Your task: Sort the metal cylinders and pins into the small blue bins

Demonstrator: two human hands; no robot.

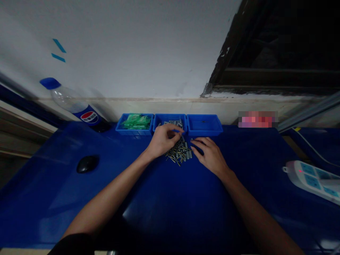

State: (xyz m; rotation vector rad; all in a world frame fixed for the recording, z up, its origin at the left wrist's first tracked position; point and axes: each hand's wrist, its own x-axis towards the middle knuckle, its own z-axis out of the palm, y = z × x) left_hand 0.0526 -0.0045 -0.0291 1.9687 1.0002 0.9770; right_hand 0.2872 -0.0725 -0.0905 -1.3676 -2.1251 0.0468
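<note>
A pile of small metal screws and sleeves [180,152] lies on the blue table [159,198] in front of three blue bins. My left hand [163,140] rests at the pile's far left edge, its fingers curled and pinched near the rim of the middle bin [170,120], which holds grey metal parts. What the fingers pinch is too small to make out. My right hand [208,154] lies flat on the table just right of the pile, fingers stretched toward it and touching its edge.
The left bin [135,124] holds green packets; the right bin [204,125] looks nearly bare. A cola bottle [77,106] leans at the back left by the wall. A black mouse [87,163] sits left. A white power strip [313,177] lies at the right edge.
</note>
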